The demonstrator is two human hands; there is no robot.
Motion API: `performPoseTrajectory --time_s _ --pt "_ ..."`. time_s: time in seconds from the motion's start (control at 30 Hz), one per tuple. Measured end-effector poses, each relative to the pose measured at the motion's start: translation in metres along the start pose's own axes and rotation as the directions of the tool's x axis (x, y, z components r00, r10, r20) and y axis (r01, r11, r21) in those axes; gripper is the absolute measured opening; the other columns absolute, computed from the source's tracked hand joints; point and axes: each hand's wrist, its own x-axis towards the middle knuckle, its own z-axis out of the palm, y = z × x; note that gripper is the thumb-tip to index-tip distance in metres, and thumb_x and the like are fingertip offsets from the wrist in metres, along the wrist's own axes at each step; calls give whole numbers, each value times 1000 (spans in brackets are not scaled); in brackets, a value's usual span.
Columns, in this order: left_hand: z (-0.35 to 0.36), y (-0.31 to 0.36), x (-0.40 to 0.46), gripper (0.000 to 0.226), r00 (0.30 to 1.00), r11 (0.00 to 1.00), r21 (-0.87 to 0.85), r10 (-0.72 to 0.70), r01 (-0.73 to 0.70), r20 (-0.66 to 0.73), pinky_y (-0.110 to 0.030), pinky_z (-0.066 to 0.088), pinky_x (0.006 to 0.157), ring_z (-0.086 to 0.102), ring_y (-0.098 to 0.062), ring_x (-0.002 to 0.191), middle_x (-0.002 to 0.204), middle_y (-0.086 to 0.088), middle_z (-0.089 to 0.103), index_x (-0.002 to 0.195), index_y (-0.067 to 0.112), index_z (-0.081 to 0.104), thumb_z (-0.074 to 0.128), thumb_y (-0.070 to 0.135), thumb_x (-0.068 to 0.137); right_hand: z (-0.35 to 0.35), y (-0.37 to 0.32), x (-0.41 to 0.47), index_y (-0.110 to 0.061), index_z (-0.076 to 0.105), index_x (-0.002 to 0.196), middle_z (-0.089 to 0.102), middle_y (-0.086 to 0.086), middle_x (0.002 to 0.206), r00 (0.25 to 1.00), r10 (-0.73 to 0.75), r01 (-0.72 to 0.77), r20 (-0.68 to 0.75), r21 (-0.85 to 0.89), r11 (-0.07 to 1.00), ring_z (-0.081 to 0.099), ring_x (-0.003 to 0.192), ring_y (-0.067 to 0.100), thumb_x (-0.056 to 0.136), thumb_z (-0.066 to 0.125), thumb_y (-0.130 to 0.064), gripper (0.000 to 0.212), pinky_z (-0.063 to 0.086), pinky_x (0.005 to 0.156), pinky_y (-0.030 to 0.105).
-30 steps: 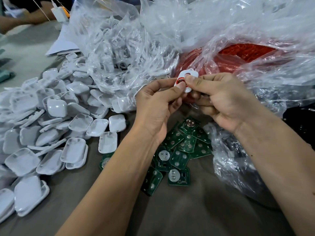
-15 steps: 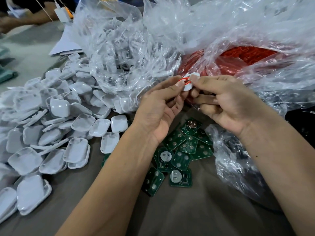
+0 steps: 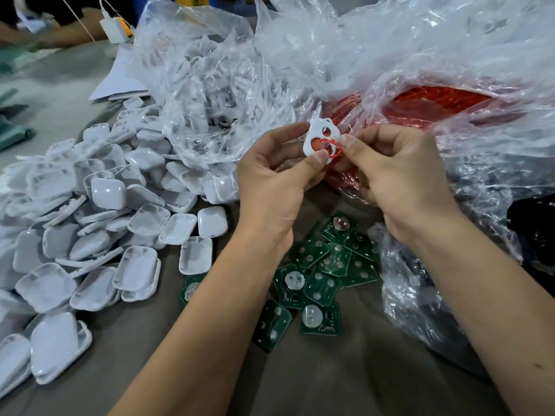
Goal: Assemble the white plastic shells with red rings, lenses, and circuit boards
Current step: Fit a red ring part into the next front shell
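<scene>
My left hand [image 3: 277, 181] pinches a white plastic shell [image 3: 318, 133] with two round holes, held upright above the table. A thin red ring [image 3: 332, 147] lies against the shell's lower hole, pinched by the thumb and forefinger of my right hand [image 3: 399, 178]. Green circuit boards [image 3: 324, 265] lie scattered on the cloth under my wrists. A large heap of white shells [image 3: 99, 223] covers the table on the left. More red rings [image 3: 426, 103] fill a clear bag behind my hands.
A clear plastic bag [image 3: 210, 94] holding more white parts stands at the back centre. Crumpled plastic [image 3: 420, 295] spreads along the right side. White paper [image 3: 120, 82] and another person's arm [image 3: 60, 34] are at the far left back.
The shell has turned so its two holes face me. The red ring now shows at the lower hole. Both hands stay close together.
</scene>
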Motion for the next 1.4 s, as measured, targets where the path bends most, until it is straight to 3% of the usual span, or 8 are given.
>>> performPoseTrajectory --time_s 0.1,0.3,0.43,0.63,1.03,1.13,1.27,1.4 --pt "2 -3 0 34 995 991 102 95 -92 -24 -41 62 80 72 -25 79 85 -13 77 104 10 72 81 -10 79 1 1 0 -23 77 74 76 3 71 997 -75 76 16 -56 996 56 45 1 94 74 -30 21 41 46 9" --pt "0 -5 1 27 993 992 101 85 -76 -83 -37 61 76 75 -24 77 83 -11 78 99 9 72 81 -8 80 1 -10 -6 -16 79 86 78 -3 76 973 -225 229 47 -138 964 76 69 15 91 80 -24 10 64 68 33" --pt "1 -1 -1 26 999 1000 23 -2 3 -54 -50 61 89 76 -30 85 90 -17 78 100 5 72 79 -11 80 2 -13 -8 -13 80 89 77 -6 78 958 -279 287 65 -221 932 75 71 9 90 82 -18 5 62 67 25" --pt "3 2 -5 24 995 995 -24 -97 98 40 -49 61 91 76 -30 89 85 -10 78 96 8 73 76 -11 82 2 -15 -7 -18 76 91 73 -15 82 937 -345 339 53 -372 864 70 71 6 95 76 -21 5 52 64 13" --pt "2 1 -5 23 996 998 8 -59 59 60 -59 56 97 75 -37 98 95 -17 78 98 10 75 78 -8 82 -1 -14 -5 -9 78 93 74 -4 81 936 -349 339 53 -405 849 68 72 12 98 72 -19 12 57 68 29" --pt "-1 1 -3 25 995 998 6 -62 61 75 -52 60 92 76 -35 96 95 -17 78 101 8 76 80 -7 81 0 -15 -5 -10 78 94 74 -8 81 924 -378 365 57 -421 830 68 71 9 97 73 -19 11 56 67 25" --pt "-2 1 -2 24 993 999 -8 -41 42 107 -32 63 73 77 -22 81 85 -10 79 94 11 77 79 -8 80 1 -15 -6 -10 77 92 75 -9 83 916 -401 379 17 -372 848 71 73 7 93 78 -17 7 58 67 22" --pt "-2 1 -1 22 991 998 -51 -30 36 129 -27 62 68 75 -17 75 82 -7 78 91 13 78 80 -5 77 -1 -15 -5 -8 75 91 74 -7 83 922 -384 380 49 -297 876 71 72 6 93 77 -12 5 55 65 18"
